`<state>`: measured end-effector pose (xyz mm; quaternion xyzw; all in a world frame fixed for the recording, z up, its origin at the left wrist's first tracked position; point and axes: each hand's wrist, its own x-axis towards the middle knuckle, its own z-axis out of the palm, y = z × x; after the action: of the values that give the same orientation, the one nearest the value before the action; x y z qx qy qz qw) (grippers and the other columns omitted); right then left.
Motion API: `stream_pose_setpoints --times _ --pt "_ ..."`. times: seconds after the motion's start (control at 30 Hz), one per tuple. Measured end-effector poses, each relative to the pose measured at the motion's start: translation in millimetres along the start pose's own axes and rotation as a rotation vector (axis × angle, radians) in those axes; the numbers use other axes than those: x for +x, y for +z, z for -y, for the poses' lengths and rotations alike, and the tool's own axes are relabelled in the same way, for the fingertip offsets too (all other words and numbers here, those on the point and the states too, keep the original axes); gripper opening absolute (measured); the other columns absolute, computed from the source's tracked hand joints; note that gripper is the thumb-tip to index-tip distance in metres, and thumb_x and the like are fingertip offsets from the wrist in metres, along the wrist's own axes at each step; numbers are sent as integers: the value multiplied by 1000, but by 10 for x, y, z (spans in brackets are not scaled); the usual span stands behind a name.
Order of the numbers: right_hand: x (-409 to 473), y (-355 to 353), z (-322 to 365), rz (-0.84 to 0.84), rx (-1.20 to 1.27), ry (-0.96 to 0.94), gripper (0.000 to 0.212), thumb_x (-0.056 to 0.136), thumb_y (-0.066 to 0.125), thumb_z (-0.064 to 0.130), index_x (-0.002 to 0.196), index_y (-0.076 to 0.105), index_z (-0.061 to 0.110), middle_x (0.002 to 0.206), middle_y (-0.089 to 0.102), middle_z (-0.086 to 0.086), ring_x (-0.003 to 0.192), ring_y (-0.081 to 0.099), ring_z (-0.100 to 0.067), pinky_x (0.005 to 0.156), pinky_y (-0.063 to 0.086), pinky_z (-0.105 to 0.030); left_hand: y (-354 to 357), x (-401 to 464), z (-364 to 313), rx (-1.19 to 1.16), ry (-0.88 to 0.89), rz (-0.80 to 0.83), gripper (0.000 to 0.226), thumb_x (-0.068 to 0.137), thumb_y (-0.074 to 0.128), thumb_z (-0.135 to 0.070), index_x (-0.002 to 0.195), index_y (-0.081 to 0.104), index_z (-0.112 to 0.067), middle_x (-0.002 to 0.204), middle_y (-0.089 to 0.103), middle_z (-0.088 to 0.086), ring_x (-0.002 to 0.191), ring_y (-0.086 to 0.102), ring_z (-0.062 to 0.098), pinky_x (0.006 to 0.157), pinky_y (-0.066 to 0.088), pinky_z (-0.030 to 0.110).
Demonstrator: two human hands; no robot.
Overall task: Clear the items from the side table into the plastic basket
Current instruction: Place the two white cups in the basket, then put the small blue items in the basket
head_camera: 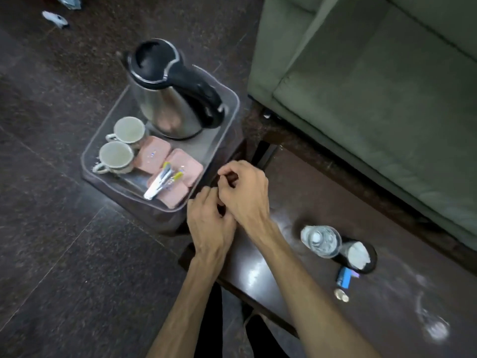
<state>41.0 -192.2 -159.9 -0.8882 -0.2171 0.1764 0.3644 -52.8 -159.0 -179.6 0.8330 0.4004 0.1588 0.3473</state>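
Observation:
The clear plastic basket (229,100) stands left of the dark side table (258,267). It holds a steel kettle (167,104), two white cups (129,130), pink boxes (153,154) and sachets (160,182). On the table stand a water bottle (320,240), a glass with tissue (357,254), a small blue item (344,277) and coins (341,295). My left hand (209,226) and my right hand (245,192) meet over the table's far left corner, beside the basket. Their fingers are curled and touching, and I see nothing in them.
A green sofa (374,99) runs along the table's far side. The floor is dark stone, with white scraps (55,19) at the top left. A pale blurred glint (436,329) lies on the table's right end.

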Motion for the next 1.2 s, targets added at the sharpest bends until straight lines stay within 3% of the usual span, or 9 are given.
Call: stream_pose_setpoints --times 0.07,0.2,0.37,0.53,0.63,0.73,0.87,0.97,1.2 --pt "-221 -252 -311 -73 22 92 14 79 70 16 87 77 25 89 73 9 73 70 -10 76 59 -33 225 -242 -213 29 56 94 6 77 69 -8 78 66 -3 73 62 12 64 59 35 69 29 33" --pt "-699 -807 -931 -215 52 280 14 78 71 13 83 78 24 83 74 10 73 71 -4 76 60 -30 648 -776 -593 25 117 266 17 71 76 1 71 61 -7 71 60 8 60 57 33 64 41 39" --pt "-1422 -1357 -1652 -358 68 512 15 80 73 6 85 78 20 83 78 8 76 74 -11 80 61 -37 1099 -1488 -907 56 166 430 9 77 75 -8 81 69 -14 77 65 2 64 63 29 68 49 40" --pt "-2115 -1621 -2290 -479 18 801 6 82 75 22 87 77 24 79 78 6 74 75 -20 76 60 -34 1467 -2124 -995 88 128 554 7 80 74 -16 85 70 -19 81 68 -1 68 67 28 67 52 37" --pt "-2353 -1659 -2602 -461 0 949 10 85 75 33 92 75 26 85 80 1 85 76 -29 75 51 -31 1716 -2354 -987 144 15 681 16 90 70 -34 100 69 -22 93 70 -4 88 71 23 79 52 35" --pt "-2374 -1660 -2880 -399 18 1001 16 86 74 30 102 75 25 96 81 -3 95 75 -33 82 55 -36 1983 -2410 -995 203 -57 728 29 92 69 -46 110 67 -23 105 73 -3 102 71 24 88 51 36" --pt "-2157 -1654 -3247 -360 63 1026 28 90 73 42 111 75 23 103 81 -3 103 75 -32 87 55 -36 2373 -2380 -1037 240 -86 751 39 90 70 -49 116 67 -20 111 74 2 110 71 28 93 52 39" --pt "-1949 -1608 -3471 -303 51 1022 33 89 74 49 111 75 24 103 81 -2 101 75 -30 81 52 -31 2616 -2389 -1059 263 -115 751 43 87 70 -51 112 67 -16 114 75 6 111 70 32 94 53 41" --pt "-1885 -1534 -3637 -258 17 1042 11 83 75 23 92 82 21 89 80 -3 86 75 -25 71 46 -21 2719 -2486 -954 308 -91 706 29 90 67 -39 106 73 -15 116 74 5 107 70 31 90 50 39"
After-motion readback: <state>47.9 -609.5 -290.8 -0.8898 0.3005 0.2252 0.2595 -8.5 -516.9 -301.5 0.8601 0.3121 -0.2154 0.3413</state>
